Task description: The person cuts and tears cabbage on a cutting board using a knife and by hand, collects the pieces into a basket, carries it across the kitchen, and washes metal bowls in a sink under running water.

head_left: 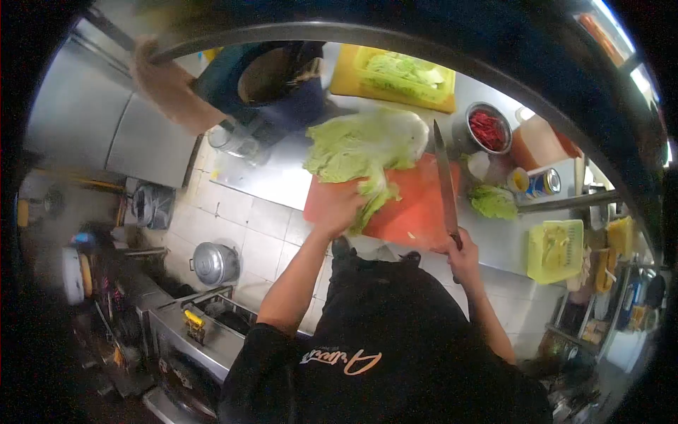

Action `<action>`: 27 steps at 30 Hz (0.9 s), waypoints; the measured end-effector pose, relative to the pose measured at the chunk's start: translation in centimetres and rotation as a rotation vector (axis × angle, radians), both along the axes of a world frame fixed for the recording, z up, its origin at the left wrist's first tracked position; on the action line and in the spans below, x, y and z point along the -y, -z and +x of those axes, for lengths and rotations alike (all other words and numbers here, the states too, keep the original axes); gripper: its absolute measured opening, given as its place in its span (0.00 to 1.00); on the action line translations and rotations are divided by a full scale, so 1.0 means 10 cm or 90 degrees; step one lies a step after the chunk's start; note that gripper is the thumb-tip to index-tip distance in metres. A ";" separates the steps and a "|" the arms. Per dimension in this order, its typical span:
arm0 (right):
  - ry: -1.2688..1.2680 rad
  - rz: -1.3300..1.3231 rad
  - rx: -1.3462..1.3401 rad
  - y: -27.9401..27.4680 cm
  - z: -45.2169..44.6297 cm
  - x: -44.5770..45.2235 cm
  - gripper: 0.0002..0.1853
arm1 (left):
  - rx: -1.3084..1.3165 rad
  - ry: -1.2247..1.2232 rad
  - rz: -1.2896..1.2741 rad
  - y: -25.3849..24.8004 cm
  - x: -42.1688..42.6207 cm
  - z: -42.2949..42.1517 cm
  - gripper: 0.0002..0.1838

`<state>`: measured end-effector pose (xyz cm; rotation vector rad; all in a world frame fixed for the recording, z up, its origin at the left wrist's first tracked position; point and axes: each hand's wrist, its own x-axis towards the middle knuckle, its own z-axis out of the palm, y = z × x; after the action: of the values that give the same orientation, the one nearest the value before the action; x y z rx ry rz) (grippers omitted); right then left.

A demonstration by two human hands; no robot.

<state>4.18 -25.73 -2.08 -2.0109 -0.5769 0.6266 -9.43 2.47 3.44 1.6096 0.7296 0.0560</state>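
Note:
A large napa cabbage leaf point(367, 145) lies over the far part of the red cutting board point(417, 205), its thick white end to the right. My left hand point(340, 206) grips the near, drooping green part of the leaf; motion blurs my fingers. In my right hand point(462, 256) a long kitchen knife point(445, 177) is held by its dark handle. Its blade points away from me along the board's right side, apart from the leaf.
Beyond the board are a yellow-green basket point(406, 92) of cut cabbage and a metal bowl point(487, 128) of red strips. A can point(544, 184), a loose leaf point(492, 202) and another basket point(556, 251) stand right. Across the counter, another person's arm point(176, 99) is near a clear jar point(236, 143).

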 end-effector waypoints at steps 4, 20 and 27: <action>0.054 0.008 -0.019 -0.16 -0.04 0.06 0.15 | -0.092 0.315 0.546 0.09 0.56 0.39 0.29; -0.034 -0.177 0.032 -0.35 -0.31 0.65 0.17 | -0.035 0.142 0.527 0.56 -0.14 0.49 0.45; -0.012 -0.138 0.057 -0.48 -0.33 0.64 0.17 | 0.072 0.212 0.577 1.10 0.40 0.22 0.29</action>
<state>0.87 -32.18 2.74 -2.2480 -0.6035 0.6365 -7.21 -1.56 -7.53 2.5488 0.3334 0.2615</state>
